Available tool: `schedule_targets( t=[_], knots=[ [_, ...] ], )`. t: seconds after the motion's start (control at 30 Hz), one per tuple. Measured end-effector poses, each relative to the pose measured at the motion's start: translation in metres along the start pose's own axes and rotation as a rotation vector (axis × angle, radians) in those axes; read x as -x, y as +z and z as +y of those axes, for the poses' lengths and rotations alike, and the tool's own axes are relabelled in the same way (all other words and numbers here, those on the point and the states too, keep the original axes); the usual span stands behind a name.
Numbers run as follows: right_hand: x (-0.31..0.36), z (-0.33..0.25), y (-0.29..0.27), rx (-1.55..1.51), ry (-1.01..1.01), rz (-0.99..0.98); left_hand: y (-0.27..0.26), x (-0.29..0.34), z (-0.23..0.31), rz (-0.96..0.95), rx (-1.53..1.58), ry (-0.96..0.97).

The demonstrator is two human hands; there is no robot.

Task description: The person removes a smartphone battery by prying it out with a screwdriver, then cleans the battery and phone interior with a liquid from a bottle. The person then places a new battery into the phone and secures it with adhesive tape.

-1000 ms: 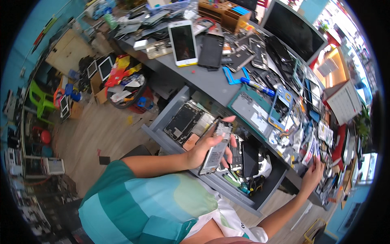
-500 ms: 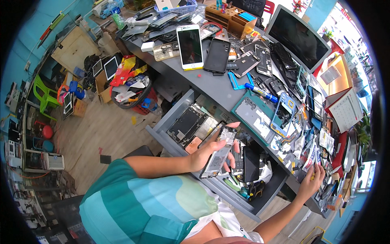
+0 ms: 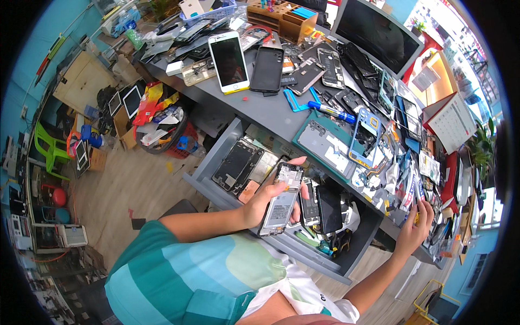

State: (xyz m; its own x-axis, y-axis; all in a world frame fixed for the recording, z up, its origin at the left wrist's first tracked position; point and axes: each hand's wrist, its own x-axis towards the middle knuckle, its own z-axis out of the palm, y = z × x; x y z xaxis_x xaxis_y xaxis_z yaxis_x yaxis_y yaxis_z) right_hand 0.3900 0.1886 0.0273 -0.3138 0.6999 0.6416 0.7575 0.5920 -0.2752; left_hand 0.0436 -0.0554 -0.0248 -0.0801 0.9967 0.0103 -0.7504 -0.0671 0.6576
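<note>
My left hand (image 3: pixel 261 206) is closed round an opened phone (image 3: pixel 283 201), held tilted above the drawer with its bare battery and inner parts facing up. The thumb lies across its face and the fingers wrap the far edge. At the right end of the desk, my right hand (image 3: pixel 414 229) has its fingers bent together among small parts. A bit of yellow shows at the fingertips, too small to name. Beyond them lies a white and blue packet (image 3: pixel 410 190). The pulled-out drawer (image 3: pixel 346 280) holds phone shells, a black-screened phone (image 3: pixel 328 209) and tools.
On the desk (image 3: pixel 216 98) a white phone (image 3: pixel 228 62) stands upright beside a black phone case (image 3: pixel 266 69). A blue marker (image 3: pixel 331 111) lies by a teal mat (image 3: pixel 304 128). A monitor (image 3: pixel 376 37) and a calendar (image 3: pixel 450 122) stand behind. Left on the floor is a full basket (image 3: pixel 181 142).
The whole view has shifted, so the desk things sit further left. The opened phone is turned a little more upright in my left hand. My right hand stays at the same desk end.
</note>
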Motion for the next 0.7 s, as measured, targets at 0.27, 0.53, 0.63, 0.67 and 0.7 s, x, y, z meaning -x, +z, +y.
schedule_targets(
  t=[0.27, 0.53, 0.63, 0.67, 0.7],
  knots=[
    [-0.004, -0.012, -0.007, -0.012, 0.023, 0.033, 0.007, -0.009, -0.008, 0.043, 0.013, 0.039],
    [0.007, -0.012, -0.016, -0.134, 0.12, 0.018, 0.013, -0.012, -0.011, 0.096, -0.133, 0.038],
    [0.014, -0.016, -0.012, -0.172, 0.147, -0.019, 0.017, -0.014, -0.014, 0.12, -0.146, 0.091],
    [0.018, -0.014, -0.01, -0.185, 0.148, -0.033, 0.018, -0.014, -0.014, 0.122, -0.149, 0.099],
    [0.02, -0.014, -0.009, -0.184, 0.147, -0.042, 0.018, -0.014, -0.013, 0.124, -0.15, 0.105]
  ],
)
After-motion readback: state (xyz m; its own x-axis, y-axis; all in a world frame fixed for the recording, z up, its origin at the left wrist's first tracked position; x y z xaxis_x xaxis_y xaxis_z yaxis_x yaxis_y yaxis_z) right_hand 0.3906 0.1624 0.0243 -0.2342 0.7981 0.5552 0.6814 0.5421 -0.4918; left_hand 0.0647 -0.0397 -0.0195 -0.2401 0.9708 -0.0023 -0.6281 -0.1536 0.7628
